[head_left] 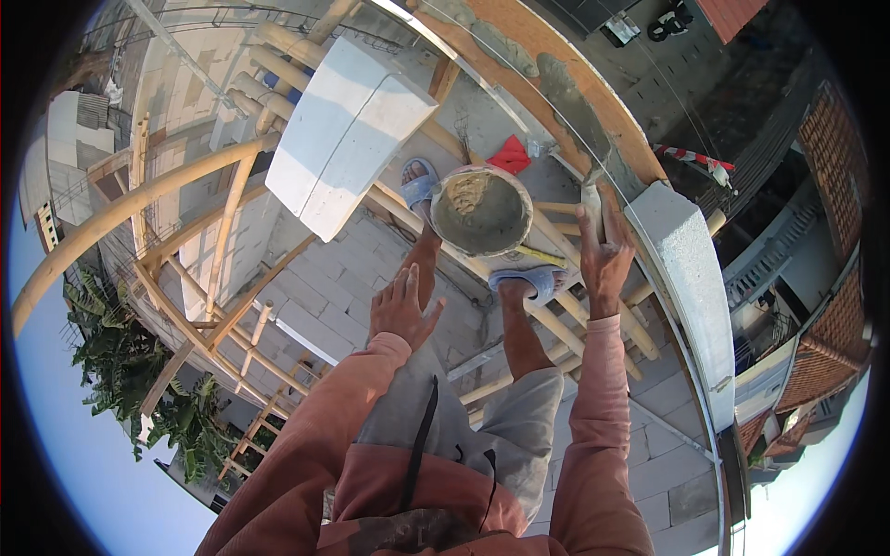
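Observation:
My right hand is closed around a pale, slender tool that looks like a trowel, pointing at the top of the wall. Its blade is hard to make out against the grey mortar spread along that wall. My left hand holds nothing; its fingers are spread near my left knee. Between my sandalled feet stands a round bucket of wet grey mortar, with a sandy-coloured lump at its far left side. Just right of my right hand, a long white block sits on the wall.
Two large white blocks lie side by side at the far left of the bucket. Bamboo poles run under my feet, with bamboo scaffolding at left. A string runs along the wall. A red scrap lies beyond the bucket.

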Demonstrator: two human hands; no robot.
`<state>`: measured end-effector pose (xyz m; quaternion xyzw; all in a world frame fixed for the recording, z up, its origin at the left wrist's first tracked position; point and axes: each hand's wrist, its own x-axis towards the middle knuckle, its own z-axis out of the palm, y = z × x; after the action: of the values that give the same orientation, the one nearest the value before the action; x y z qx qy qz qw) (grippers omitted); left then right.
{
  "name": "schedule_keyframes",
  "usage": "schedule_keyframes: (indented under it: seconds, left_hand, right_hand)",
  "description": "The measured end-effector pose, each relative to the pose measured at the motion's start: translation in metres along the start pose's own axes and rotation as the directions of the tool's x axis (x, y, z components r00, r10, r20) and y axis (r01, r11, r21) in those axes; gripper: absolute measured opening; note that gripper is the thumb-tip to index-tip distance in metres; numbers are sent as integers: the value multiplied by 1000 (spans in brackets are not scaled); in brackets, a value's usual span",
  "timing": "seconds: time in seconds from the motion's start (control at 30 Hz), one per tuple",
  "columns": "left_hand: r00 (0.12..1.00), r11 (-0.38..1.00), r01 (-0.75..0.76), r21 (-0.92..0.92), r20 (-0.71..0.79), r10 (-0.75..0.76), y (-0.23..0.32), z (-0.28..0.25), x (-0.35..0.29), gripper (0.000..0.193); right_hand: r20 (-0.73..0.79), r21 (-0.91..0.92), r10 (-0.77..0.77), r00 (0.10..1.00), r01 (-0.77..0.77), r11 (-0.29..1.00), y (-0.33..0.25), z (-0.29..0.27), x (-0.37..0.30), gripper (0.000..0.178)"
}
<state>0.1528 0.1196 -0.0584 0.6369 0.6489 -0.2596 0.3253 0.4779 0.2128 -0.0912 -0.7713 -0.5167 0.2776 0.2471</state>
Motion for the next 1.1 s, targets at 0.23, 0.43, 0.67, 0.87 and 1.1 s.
schedule_keyframes:
  seconds: [0.23,0.43,0.67,0.87,1.1]
  left_hand:
    - [1000,1000,-9,-15,-23,9,-6,0,1,87]
    - [1000,999,4,-32,-9,-4,-6,-5,2,87]
    - [1000,1000,-19,-24,-8,18,-8,-3,4,87]
    - [1000,1000,-9,-5,14,9,-7,-3,4,87]
    - [999,1000,-16,6,-49,16,-8,-2,3,84]
  right_hand:
    - [-176,-481,-107,978,9,877,-21,26,18,46]
    - [-149,-481,-155,977,65,874,-20,26,16,46]
    - [-145,-438,-148,978,71,896,-17,29,14,45]
    - [-136,-391,-97,986,36,920,-16,28,10,46]
    - [-135,-252,12,991,-46,967,-23,24,-12,47]
